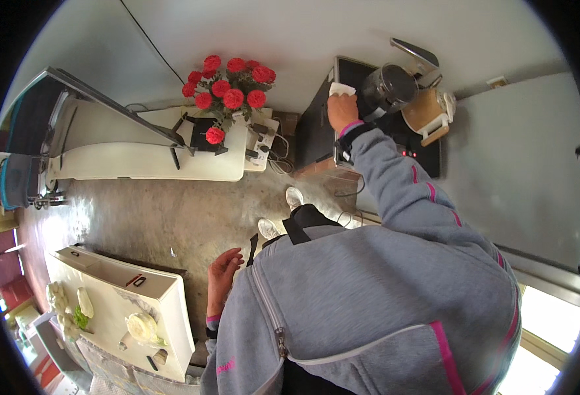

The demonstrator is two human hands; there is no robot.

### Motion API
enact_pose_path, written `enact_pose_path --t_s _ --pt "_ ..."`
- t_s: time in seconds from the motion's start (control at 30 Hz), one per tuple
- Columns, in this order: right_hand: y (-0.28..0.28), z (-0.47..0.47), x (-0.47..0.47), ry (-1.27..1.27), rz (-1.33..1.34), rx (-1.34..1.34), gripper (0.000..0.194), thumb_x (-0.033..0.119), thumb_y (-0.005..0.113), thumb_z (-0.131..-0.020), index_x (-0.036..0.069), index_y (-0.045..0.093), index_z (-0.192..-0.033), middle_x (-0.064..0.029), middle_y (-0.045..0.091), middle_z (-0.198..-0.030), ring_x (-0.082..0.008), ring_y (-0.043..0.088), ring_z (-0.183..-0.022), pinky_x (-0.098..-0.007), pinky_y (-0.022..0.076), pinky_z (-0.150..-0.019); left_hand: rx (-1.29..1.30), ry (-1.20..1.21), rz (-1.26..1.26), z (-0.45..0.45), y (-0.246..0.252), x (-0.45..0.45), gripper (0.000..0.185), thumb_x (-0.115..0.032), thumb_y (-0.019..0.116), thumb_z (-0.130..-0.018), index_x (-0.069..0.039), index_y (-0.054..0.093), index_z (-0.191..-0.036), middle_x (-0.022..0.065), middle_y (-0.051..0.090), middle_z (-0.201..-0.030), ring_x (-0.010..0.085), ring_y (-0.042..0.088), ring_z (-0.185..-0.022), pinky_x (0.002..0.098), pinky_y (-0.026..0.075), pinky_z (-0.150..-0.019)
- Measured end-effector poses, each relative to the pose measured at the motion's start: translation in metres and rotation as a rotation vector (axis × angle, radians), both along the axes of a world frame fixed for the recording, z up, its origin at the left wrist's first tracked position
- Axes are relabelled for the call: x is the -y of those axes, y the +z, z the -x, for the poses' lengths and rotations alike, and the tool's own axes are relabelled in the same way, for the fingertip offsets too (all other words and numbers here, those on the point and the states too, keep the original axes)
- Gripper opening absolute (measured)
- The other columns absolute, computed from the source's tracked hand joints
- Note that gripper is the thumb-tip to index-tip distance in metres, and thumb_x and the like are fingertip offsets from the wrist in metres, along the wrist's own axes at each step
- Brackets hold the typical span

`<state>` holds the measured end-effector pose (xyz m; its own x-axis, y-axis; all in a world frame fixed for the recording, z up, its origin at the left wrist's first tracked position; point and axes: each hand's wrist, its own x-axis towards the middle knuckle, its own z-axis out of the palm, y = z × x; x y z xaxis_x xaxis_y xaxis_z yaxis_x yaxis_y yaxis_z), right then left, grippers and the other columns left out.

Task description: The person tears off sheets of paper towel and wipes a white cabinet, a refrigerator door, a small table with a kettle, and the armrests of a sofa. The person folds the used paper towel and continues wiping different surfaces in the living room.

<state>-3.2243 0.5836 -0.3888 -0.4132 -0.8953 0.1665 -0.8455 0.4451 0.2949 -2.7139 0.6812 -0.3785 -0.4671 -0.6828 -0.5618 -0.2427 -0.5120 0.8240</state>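
My right hand (343, 112) grips a folded white cloth or tissue (342, 89) at the metal-trimmed edge of a black cabinet (315, 123). Just right of that hand, a dark, shiny pot (388, 91) with a see-through lid stands on the cabinet top. Beyond the pot is a wooden rack holding round-cornered boards (425, 111). Small red lights (408, 153) glow on a black surface near my right forearm. My left hand (225, 270) hangs beside my body with nothing in it, fingers loosely bent and apart.
A white stand (211, 170) on the left bears a television (107, 103), red artificial-looking flowers (233, 98) and a black router (205, 134). Beside it lie a power strip (261, 148) and loose cables (281, 163). Behind, a white table (171, 316) holds a cut cabbage (142, 327) and other vegetables.
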Motion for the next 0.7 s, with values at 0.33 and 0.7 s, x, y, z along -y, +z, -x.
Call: enact_pose_path --t_s 0.33,0.7 --pt "0.016 -0.069 -0.171 0.108 0.057 0.106 0.016 0.01 0.055 -0.078 0.003 0.063 -0.091 -0.0101 0.06 -0.098 -0.0269 0.054 -0.095 -0.0372 0.0447 -0.081 -0.004 -0.242 0.007 0.011 0.007 0.018 0.027 -0.005 0.058 -0.092 -0.004 0.065 -0.118 0.0076 0.068 -0.101 0.014 0.066 -0.089 0.0257 0.05 -0.076" --pt "-0.022 0.079 -0.332 -0.313 0.199 0.189 0.018 0.01 0.05 -0.089 0.002 0.064 -0.096 -0.0149 0.062 -0.105 -0.0333 0.058 -0.097 -0.0418 0.0492 -0.085 0.045 -0.363 0.057 0.058 0.028 0.016 0.027 -0.002 0.057 -0.091 -0.002 0.064 -0.117 0.0091 0.068 -0.101 0.0141 0.065 -0.088 0.0263 0.05 -0.078"
